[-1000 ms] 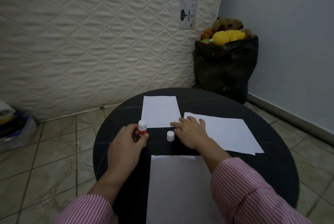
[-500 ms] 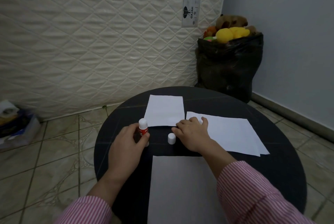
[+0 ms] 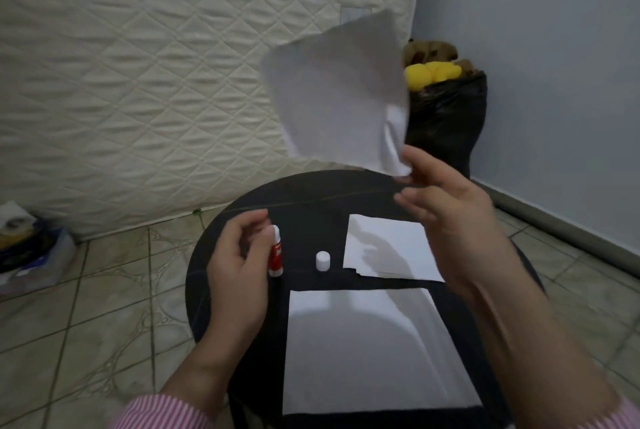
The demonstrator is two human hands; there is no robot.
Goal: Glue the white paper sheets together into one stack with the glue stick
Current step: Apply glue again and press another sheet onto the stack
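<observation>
My right hand point(image 3: 446, 217) pinches the lower corner of a white paper sheet point(image 3: 336, 93) and holds it up in the air above the far side of the round black table point(image 3: 207, 276). My left hand point(image 3: 239, 269) grips the uncapped red and white glue stick point(image 3: 276, 255), which stands upright on the table. Its white cap point(image 3: 322, 260) stands alone just to the right. Another white sheet pile point(image 3: 388, 248) lies flat on the right of the table. A larger sheet point(image 3: 367, 352) lies at the near edge between my arms.
A quilted mattress point(image 3: 156, 82) leans against the wall behind the table. A black bag point(image 3: 446, 124) with plush toys stands in the corner at the right. A cluttered bin point(image 3: 31, 248) sits on the tiled floor at the left.
My right hand has lifted the far sheet off the table into the air. The view has tilted down and shifted. My left hand stays on the glue stick.
</observation>
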